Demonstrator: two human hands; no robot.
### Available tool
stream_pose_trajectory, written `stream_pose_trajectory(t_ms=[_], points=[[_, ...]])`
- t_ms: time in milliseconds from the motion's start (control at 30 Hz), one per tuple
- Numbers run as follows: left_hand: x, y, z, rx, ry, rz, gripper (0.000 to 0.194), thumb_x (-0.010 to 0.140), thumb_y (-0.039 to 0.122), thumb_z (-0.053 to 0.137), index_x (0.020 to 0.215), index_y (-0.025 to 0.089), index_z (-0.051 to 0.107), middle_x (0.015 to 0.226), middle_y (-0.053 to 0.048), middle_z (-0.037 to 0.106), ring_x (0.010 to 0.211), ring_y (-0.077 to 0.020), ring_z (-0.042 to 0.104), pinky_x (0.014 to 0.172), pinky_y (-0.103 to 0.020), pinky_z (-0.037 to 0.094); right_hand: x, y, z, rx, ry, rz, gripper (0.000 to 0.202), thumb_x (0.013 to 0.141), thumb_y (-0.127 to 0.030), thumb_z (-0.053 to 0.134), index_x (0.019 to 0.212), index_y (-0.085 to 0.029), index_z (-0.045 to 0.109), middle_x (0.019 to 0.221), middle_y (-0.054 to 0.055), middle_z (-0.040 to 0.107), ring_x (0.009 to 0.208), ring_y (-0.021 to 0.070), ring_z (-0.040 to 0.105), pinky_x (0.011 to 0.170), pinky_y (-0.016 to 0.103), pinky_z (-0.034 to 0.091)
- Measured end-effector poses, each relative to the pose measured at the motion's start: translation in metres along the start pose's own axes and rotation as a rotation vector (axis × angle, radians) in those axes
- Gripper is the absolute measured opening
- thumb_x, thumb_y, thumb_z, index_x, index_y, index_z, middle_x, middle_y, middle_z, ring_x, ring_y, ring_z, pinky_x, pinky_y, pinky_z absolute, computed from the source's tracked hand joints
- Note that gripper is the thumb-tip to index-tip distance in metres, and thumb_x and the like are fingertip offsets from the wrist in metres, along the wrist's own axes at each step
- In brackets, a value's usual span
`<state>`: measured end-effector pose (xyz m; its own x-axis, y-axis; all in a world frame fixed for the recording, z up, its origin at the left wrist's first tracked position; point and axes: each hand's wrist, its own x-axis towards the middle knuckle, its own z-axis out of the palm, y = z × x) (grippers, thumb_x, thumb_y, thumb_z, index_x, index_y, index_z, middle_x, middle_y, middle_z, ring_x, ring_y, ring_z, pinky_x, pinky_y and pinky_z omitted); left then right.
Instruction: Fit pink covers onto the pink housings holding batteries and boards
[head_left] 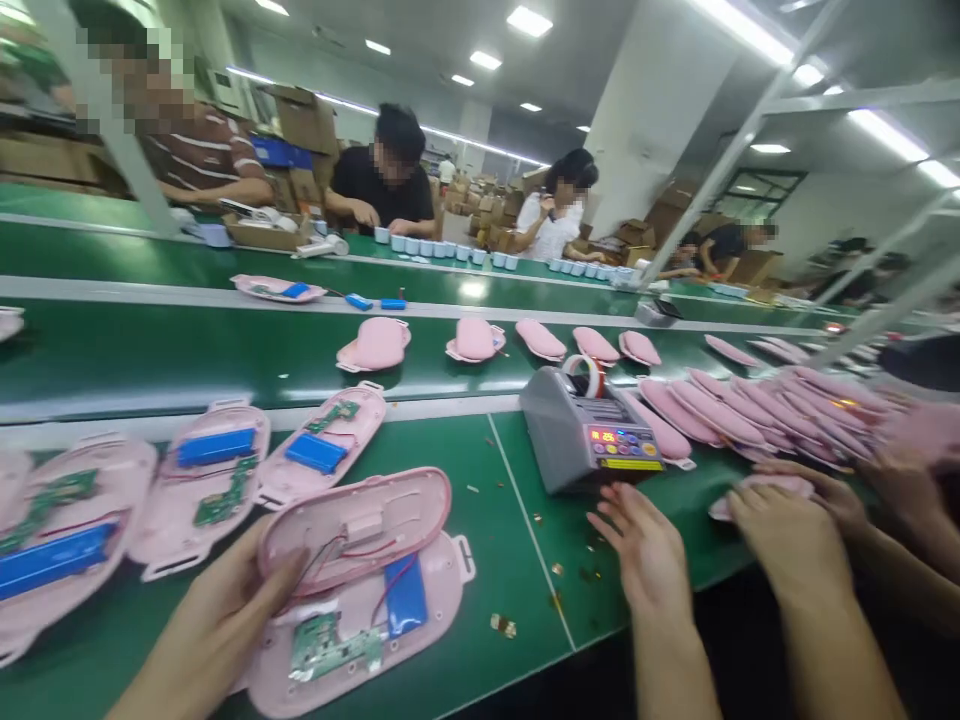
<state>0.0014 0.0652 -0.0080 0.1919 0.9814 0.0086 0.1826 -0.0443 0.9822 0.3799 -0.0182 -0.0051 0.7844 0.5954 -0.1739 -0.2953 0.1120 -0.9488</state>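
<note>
My left hand (pixel 251 590) grips a pink plastic shell half (pixel 427 490), thumb over its rim, tilted so its inside with thin wires and a small pale block shows. Directly under it, a second shell half (pixel 442 600) lies on the green bench, holding a green circuit board (pixel 334 645) and a blue battery (pixel 405 595). Wires run up towards the upper half. My right hand (pixel 645 540) hovers in front of the grey tape dispenser (pixel 555 430), its fingers apart and nothing visible in them. A roll of tape (pixel 589 375) sits on top of the dispenser.
More open shells (pixel 214 480) with boards and batteries lie to the left. Closed pink shells (pixel 735 415) are heaped at right, beside a co-worker's hands (pixel 787 520) on another shell. A conveyor (pixel 300 345) carries more shells behind. Tape scraps (pixel 502 625) dot the bench.
</note>
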Motion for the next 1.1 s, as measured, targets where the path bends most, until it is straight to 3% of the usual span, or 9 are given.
stream_pose_trajectory(t_ms=[133, 233, 333, 433, 533, 767, 867, 933, 1100], points=[[-0.002, 0.01, 0.002, -0.028, -0.041, 0.024, 0.042, 0.083, 0.052, 0.066, 0.108, 0.018, 0.068, 0.084, -0.006, 0.073, 0.084, -0.0275, 0.068, 0.086, -0.041, 0.057, -0.029, -0.003, 0.006, -0.047, 0.109, -0.193, 0.042, 0.048, -0.046, 0.087, 0.071, -0.021, 0.063, 0.077, 0.003, 0.061, 0.067, 0.0133, 0.059, 0.06, 0.024, 0.059], [-0.001, 0.012, 0.003, -0.11, -0.08, 0.008, 0.042, 0.086, 0.046, 0.064, 0.116, 0.017, 0.066, 0.107, -0.01, 0.073, 0.101, -0.0279, 0.066, 0.093, -0.04, 0.054, -0.068, -0.012, 0.058, -0.353, -0.374, -0.574, 0.019, 0.086, -0.044, 0.066, 0.08, -0.026, 0.065, 0.099, 0.003, 0.063, 0.093, 0.0179, 0.062, 0.077, 0.028, 0.058], [-0.002, 0.007, 0.004, -0.256, -0.137, -0.049, 0.046, 0.086, 0.045, 0.065, 0.121, 0.016, 0.061, 0.107, -0.01, 0.07, 0.097, -0.026, 0.067, 0.084, -0.039, 0.058, -0.099, -0.011, 0.135, -0.667, -1.055, -0.938, 0.015, 0.097, -0.029, 0.052, 0.088, -0.024, 0.063, 0.117, 0.005, 0.059, 0.108, 0.0209, 0.058, 0.088, 0.035, 0.053], [-0.004, 0.0, 0.004, -0.4, -0.191, -0.094, 0.046, 0.087, 0.045, 0.064, 0.123, 0.017, 0.057, 0.103, -0.008, 0.067, 0.087, -0.0232, 0.066, 0.074, -0.038, 0.059, -0.108, 0.006, 0.194, -0.847, -1.373, -1.118, 0.018, 0.098, -0.02, 0.043, 0.088, -0.017, 0.057, 0.125, 0.01, 0.054, 0.113, 0.0228, 0.054, 0.09, 0.039, 0.05], [-0.005, -0.003, 0.003, -0.383, -0.17, -0.037, 0.034, 0.089, 0.039, 0.061, 0.115, 0.016, 0.06, 0.098, -0.006, 0.066, 0.087, -0.0216, 0.064, 0.077, -0.036, 0.057, -0.103, 0.025, 0.213, -0.98, -1.431, -1.219, 0.019, 0.098, -0.016, 0.04, 0.085, -0.016, 0.054, 0.125, 0.011, 0.054, 0.11, 0.0236, 0.053, 0.086, 0.04, 0.049], [-0.005, -0.004, 0.003, -0.285, -0.131, -0.007, 0.019, 0.088, 0.021, 0.051, 0.103, 0.016, 0.061, 0.084, -0.001, 0.061, 0.076, -0.0161, 0.057, 0.069, -0.027, 0.048, -0.111, 0.04, 0.208, -1.027, -1.209, -1.485, 0.017, 0.092, -0.017, 0.047, 0.077, -0.016, 0.056, 0.11, 0.009, 0.06, 0.102, 0.0232, 0.055, 0.077, 0.033, 0.046], [-0.008, -0.006, 0.002, -0.22, -0.118, -0.016, 0.016, 0.087, 0.022, 0.052, 0.099, 0.016, 0.061, 0.078, 0.001, 0.058, 0.069, -0.0151, 0.054, 0.064, -0.026, 0.045, -0.113, 0.034, 0.212, -1.168, -1.011, -1.38, 0.021, 0.08, -0.028, 0.069, 0.071, -0.017, 0.053, 0.093, 0.005, 0.062, 0.087, 0.0214, 0.058, 0.06, 0.028, 0.04], [-0.009, -0.006, 0.001, -0.196, -0.12, -0.004, 0.018, 0.088, 0.024, 0.054, 0.102, 0.017, 0.063, 0.081, -0.001, 0.061, 0.07, -0.0162, 0.055, 0.065, -0.027, 0.046, -0.107, 0.026, 0.216, -1.29, -0.965, -1.122, 0.032, 0.069, -0.038, 0.08, 0.074, -0.018, 0.054, 0.079, 0.002, 0.061, 0.07, 0.0178, 0.056, 0.052, 0.026, 0.034], [-0.009, -0.004, 0.003, -0.187, -0.073, 0.054, 0.024, 0.089, 0.029, 0.055, 0.108, 0.017, 0.063, 0.097, -0.005, 0.068, 0.086, -0.0208, 0.061, 0.077, -0.031, 0.049, -0.091, 0.007, 0.223, -1.136, -1.423, -0.631, 0.021, 0.092, -0.036, 0.055, 0.103, -0.023, 0.067, 0.093, 0.0, 0.069, 0.077, 0.016, 0.063, 0.069, 0.027, 0.046]])
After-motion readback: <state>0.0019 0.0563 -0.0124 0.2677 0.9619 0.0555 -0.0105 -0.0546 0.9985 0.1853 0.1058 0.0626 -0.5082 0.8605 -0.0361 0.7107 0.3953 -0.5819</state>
